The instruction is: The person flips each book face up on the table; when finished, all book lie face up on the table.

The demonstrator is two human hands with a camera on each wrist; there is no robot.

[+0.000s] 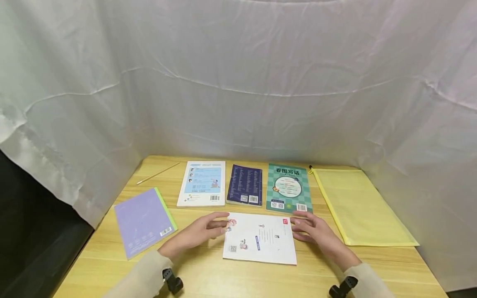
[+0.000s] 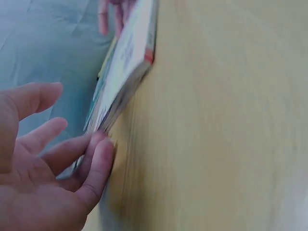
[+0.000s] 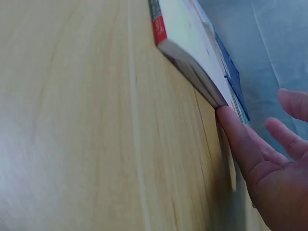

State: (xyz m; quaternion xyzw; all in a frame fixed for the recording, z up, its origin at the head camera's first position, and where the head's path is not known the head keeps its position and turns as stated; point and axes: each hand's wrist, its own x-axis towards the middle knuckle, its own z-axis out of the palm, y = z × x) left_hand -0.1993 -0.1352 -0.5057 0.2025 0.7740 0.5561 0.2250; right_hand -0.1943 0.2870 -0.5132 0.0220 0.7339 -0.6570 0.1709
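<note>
A white book (image 1: 261,238) with small colour drawings and a red corner mark lies sideways near the front middle of the table. My left hand (image 1: 203,231) is at its left edge, fingers loosely bent. In the left wrist view, the lower fingers of that left hand (image 2: 53,163) touch the edge of the book (image 2: 127,53), while the thumb stands apart. My right hand (image 1: 316,234) is at the right edge. Seen from the right wrist, an extended finger of the right hand (image 3: 269,163) touches the book's corner, the other fingers spread. Neither hand pinches the book.
Behind lie a white-and-blue book (image 1: 203,184), a dark blue book (image 1: 244,185) and a green book (image 1: 288,188). A purple notebook (image 1: 145,223) and a thin stick (image 1: 158,173) are left. A yellow mesh zip pouch (image 1: 361,207) lies right. Grey cloth (image 1: 242,82) hangs around the table.
</note>
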